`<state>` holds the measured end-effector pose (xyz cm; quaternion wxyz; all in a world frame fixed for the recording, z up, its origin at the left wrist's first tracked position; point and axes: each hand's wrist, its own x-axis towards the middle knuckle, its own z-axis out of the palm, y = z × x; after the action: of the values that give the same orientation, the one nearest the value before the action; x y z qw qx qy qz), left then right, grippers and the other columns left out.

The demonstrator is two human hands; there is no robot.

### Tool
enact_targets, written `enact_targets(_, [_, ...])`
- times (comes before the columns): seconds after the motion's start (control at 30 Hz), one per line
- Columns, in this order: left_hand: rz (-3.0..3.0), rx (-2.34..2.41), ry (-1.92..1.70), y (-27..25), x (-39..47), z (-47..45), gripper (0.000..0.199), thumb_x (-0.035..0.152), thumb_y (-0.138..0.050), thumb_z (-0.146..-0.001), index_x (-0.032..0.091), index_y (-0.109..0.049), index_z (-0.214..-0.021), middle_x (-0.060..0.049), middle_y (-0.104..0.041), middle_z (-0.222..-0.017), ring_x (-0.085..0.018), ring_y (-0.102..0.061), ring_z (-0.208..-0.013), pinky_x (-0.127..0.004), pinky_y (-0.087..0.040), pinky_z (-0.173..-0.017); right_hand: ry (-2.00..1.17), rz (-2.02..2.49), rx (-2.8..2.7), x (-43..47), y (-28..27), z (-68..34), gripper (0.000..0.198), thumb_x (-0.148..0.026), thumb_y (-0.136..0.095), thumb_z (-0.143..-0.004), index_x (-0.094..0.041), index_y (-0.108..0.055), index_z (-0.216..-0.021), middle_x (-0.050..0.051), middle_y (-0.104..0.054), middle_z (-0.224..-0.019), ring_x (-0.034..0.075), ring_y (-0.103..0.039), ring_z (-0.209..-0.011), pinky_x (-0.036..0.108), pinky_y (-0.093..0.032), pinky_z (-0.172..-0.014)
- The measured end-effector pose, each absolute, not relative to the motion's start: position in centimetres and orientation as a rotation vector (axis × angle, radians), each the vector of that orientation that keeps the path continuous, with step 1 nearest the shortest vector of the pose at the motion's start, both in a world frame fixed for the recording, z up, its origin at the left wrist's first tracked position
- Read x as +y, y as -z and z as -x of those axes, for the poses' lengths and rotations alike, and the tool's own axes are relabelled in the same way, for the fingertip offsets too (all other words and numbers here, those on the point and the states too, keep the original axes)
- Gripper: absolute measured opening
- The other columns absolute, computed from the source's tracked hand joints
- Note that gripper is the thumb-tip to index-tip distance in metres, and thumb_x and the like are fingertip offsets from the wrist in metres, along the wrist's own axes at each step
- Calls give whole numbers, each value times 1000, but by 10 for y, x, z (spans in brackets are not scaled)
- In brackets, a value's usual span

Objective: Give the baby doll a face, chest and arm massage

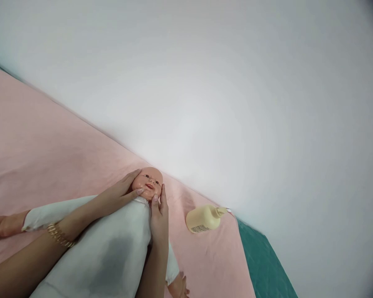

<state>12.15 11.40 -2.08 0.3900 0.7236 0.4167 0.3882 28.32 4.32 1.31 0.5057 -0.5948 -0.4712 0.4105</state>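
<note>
Toward 7 o'clock on the pink sheet (59,140), the doll (116,240) lies face-up, the left hand (122,192) and right hand (159,213) fingers holding its head; hold made, pump bottle (202,219) (head's 4 o'clock) untouched, anything left unclear.

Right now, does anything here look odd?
Yes, a dark grey patch on the white clothing of the baby doll, over its torso. It contrasts with the paleness around it; whether stain, dampness or shadow, I can't tell.

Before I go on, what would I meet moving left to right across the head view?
Doll's outstretched hand, gold bracelet, left hand, doll's head, right hand, pale yellow pump bottle, lower-right green covering.
</note>
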Motion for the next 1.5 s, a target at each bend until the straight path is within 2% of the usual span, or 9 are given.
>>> enact_targets(0.23, [-1837,1068,-983,17,113,-121,74,59,-45,-91,22,-24,-151,-9,-35,-152,-31,-36,-138,-44,-33,-113,-976,1432,-1136,42,-12,-282,74,-59,-48,-91,-25,-22,-152,3,-31,-155,21,-33,-141,39,-30,-114])
enact_targets(0.57, [-1848,1069,-959,6,108,-119,78,61,-40,-91,14,-24,-150,-14,-31,-154,-31,-31,-140,-46,-27,-116,-888,1450,-1179,42,-10,-277,78,-60,-48,-91,-18,-23,-152,8,-34,-153,21,-36,-139,38,-29,-114])
enact_targets(0.87, [-1842,1016,-958,10,109,-119,77,60,-41,-90,14,-25,-150,-15,-32,-153,-32,-32,-139,-47,-27,-115,-771,1451,-1175,41,-6,-273,79,-63,-44,-90,-14,-30,-149,10,-35,-152,20,-35,-140,36,-26,-115])
enact_targets(1.07, [-1848,1328,-1023,-20,92,-115,94,65,-39,-86,1,-14,-150,-24,-25,-153,-40,-26,-140,-53,-26,-113,-492,1528,-1238,3,-16,-285,66,-50,-46,-94,-15,-34,-148,9,-32,-154,20,-30,-142,37,-25,-116])
enact_targets(1.17, [-1928,1274,-1133,-53,73,-122,76,60,-38,-90,10,-30,-146,-18,-38,-147,-38,-33,-135,-53,-29,-110,-118,1657,-1126,-27,-35,-316,51,-44,-39,-95,-13,-54,-133,13,-55,-137,22,-51,-126,38,-41,-105])
enact_targets(1.23, [-1965,1093,-1121,-74,62,-139,59,54,-39,-92,16,-45,-136,-14,-49,-138,-35,-41,-129,-51,-33,-108,32,1699,-1044,-40,-52,-343,49,-38,-31,-96,-11,-57,-127,16,-61,-126,22,-56,-118,39,-45,-99])
enact_targets(1.3, [-1946,949,-1031,-89,53,-167,48,47,-46,-92,16,-52,-129,-13,-54,-132,-32,-45,-125,-49,-35,-107,129,1720,-1044,-43,-69,-367,49,-30,-28,-93,-10,-54,-129,16,-58,-129,22,-51,-122,40,-40,-103])
enact_targets(1.4, [-1912,860,-889,-103,48,-221,27,35,-46,-97,15,-61,-110,-9,-65,-110,-22,-62,-98,-40,-50,-90,197,1753,-1143,-35,-84,-392,53,-16,-31,-83,-10,-54,-131,13,-48,-141,22,-37,-134,42,-30,-111])
enact_targets(1.5, [-1873,860,-823,-112,46,-272,30,36,-57,-95,13,-59,-114,-9,-62,-110,-20,-63,-93,-40,-54,-82,184,1784,-1261,-23,-85,-403,63,-8,-30,-78,-10,-47,-138,10,-41,-148,20,-26,-141,42,-24,-115])
